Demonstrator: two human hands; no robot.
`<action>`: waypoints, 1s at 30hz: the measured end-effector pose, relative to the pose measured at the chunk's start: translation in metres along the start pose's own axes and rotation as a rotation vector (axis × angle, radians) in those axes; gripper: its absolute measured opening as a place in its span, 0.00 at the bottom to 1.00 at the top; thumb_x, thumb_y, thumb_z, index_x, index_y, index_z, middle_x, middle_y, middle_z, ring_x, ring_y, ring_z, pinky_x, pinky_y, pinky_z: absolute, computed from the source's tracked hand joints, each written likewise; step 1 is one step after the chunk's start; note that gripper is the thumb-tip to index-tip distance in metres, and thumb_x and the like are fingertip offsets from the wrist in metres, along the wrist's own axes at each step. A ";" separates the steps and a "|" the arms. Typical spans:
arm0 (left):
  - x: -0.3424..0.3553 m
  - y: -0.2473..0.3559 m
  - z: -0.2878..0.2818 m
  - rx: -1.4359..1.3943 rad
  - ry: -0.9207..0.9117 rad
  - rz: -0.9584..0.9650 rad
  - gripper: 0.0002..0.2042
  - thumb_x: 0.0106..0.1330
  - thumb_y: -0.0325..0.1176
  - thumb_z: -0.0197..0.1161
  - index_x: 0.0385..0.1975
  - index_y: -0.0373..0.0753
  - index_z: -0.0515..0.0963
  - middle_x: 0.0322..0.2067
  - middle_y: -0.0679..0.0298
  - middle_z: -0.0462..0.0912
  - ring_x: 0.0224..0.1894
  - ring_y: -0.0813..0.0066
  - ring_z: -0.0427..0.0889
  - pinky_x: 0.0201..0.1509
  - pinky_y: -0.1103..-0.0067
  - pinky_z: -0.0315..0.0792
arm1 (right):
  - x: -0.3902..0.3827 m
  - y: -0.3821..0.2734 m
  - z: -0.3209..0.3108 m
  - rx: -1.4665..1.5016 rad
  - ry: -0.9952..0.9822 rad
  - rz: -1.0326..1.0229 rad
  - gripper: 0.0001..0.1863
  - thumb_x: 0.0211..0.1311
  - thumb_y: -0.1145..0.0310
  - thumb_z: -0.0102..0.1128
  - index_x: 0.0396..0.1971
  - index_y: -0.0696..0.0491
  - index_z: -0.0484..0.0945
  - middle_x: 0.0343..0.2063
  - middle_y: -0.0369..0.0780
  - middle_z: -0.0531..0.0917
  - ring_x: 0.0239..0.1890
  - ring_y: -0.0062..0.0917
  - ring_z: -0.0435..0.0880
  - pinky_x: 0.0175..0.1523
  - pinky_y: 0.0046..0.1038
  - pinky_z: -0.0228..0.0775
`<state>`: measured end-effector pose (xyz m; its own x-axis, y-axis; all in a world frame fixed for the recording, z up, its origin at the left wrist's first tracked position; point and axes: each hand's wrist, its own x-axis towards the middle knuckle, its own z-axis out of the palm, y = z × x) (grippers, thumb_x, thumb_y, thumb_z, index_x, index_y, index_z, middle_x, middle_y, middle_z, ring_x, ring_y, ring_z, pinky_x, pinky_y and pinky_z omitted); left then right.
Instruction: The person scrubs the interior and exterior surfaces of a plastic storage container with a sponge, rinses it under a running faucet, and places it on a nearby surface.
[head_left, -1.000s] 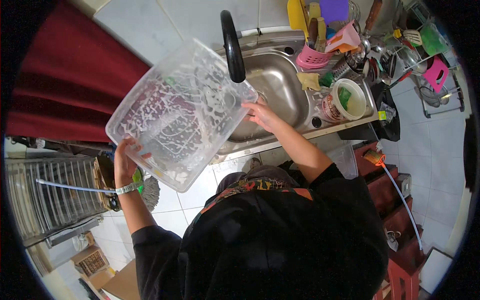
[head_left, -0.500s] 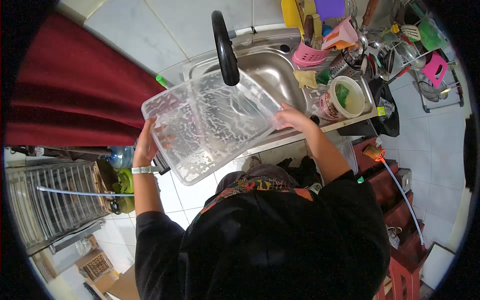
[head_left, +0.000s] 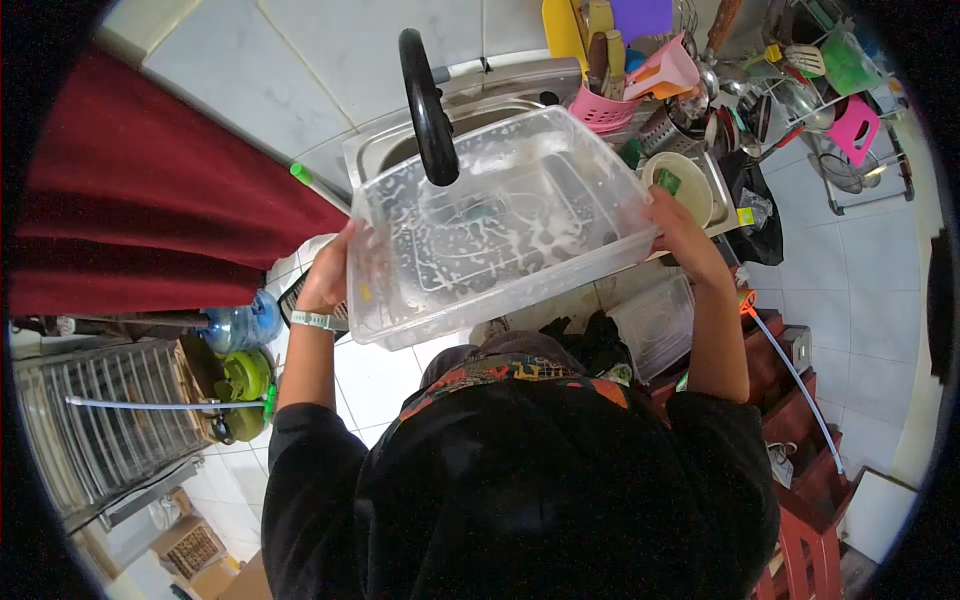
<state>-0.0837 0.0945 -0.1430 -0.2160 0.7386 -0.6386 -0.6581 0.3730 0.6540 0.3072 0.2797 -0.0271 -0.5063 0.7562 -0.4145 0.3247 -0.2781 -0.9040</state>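
Note:
A clear plastic bin [head_left: 500, 240] streaked with white suds sits level over the steel sink [head_left: 365, 160], beneath the black faucet [head_left: 430, 130]. My left hand [head_left: 328, 268] grips the bin's left end and my right hand [head_left: 672, 222] grips its right end. The bin hides most of the basin. Just beyond my right hand stands a cream bucket [head_left: 695, 180] with a green sponge [head_left: 668, 180] in it.
A pink utensil caddy [head_left: 598, 108] and a crowded dish rack [head_left: 845, 110] stand at the back right. A red curtain [head_left: 150, 190] hangs on the left. A water bottle [head_left: 245, 325] and green gas cylinder [head_left: 240, 380] are lower left; red wooden steps [head_left: 800, 405] are at right.
The bin has moved right and turned from a steep slant to nearly level under the faucet, both hands still on it, and now covers more of the sink.

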 end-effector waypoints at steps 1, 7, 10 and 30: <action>0.006 -0.002 0.003 0.017 -0.059 -0.065 0.19 0.67 0.47 0.41 0.42 0.37 0.68 0.33 0.61 0.75 0.30 0.70 0.75 0.35 0.75 0.72 | -0.006 -0.006 0.000 -0.051 0.056 -0.015 0.12 0.58 0.62 0.47 0.36 0.54 0.68 0.25 0.35 0.71 0.25 0.20 0.71 0.32 0.21 0.67; 0.049 -0.025 0.019 0.219 -0.143 -0.202 0.14 0.65 0.37 0.48 0.46 0.36 0.65 0.33 0.58 0.72 0.30 0.64 0.75 0.33 0.64 0.76 | -0.009 -0.008 -0.007 -0.281 0.154 -0.151 0.11 0.59 0.60 0.48 0.31 0.53 0.67 0.23 0.31 0.67 0.22 0.14 0.64 0.27 0.17 0.57; 0.059 -0.030 0.039 0.329 -0.203 -0.118 0.13 0.65 0.33 0.48 0.45 0.34 0.64 0.41 0.54 0.72 0.34 0.62 0.77 0.38 0.65 0.76 | -0.008 0.002 -0.019 -0.264 0.152 -0.141 0.11 0.58 0.60 0.49 0.32 0.52 0.68 0.24 0.30 0.68 0.23 0.13 0.63 0.26 0.18 0.56; 0.087 -0.054 0.024 0.483 -0.418 -0.276 0.18 0.60 0.23 0.49 0.52 0.34 0.64 0.43 0.61 0.72 0.44 0.66 0.76 0.44 0.62 0.75 | 0.016 0.004 -0.021 0.387 -0.060 0.177 0.39 0.50 0.59 0.59 0.58 0.46 0.45 0.46 0.43 0.65 0.39 0.39 0.78 0.36 0.43 0.77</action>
<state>-0.0502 0.1525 -0.2242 0.2725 0.6991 -0.6610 -0.2337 0.7145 0.6594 0.3168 0.3032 -0.0351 -0.5189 0.6442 -0.5619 0.0928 -0.6110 -0.7861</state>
